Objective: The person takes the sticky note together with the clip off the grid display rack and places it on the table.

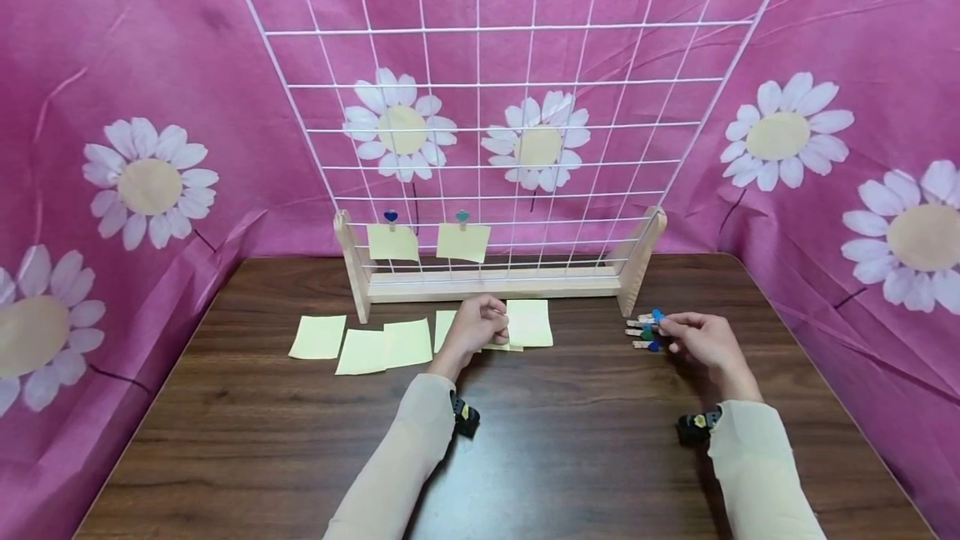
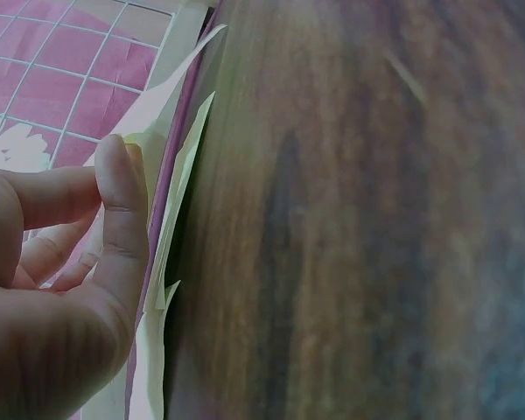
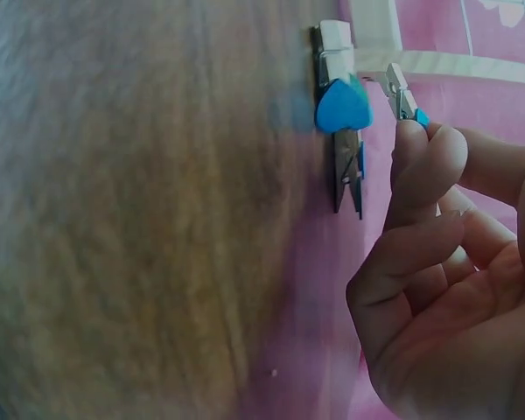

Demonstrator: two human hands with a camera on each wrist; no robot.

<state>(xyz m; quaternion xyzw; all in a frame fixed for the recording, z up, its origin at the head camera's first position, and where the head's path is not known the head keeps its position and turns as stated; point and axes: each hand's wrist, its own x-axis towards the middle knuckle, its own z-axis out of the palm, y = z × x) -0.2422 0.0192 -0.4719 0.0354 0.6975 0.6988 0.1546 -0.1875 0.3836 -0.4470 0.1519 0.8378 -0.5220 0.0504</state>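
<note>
Left hand pinches a pale-yellow square paper note; right hand pinches a small wooden clothespin with a blue heart, wooden end pointing left. Other heart-topped wooden clothespins lie just beside, long axes left-right. White wire grid stands beyond both, left hand nearer.

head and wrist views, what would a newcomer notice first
The white wire grid stands at the back, before pink daisy-print cloth. Two yellow sticky notes hang low on it from heart clothespins. In front, the left hand pinches another note; farther right, the right hand pinches a clothespin.
</note>
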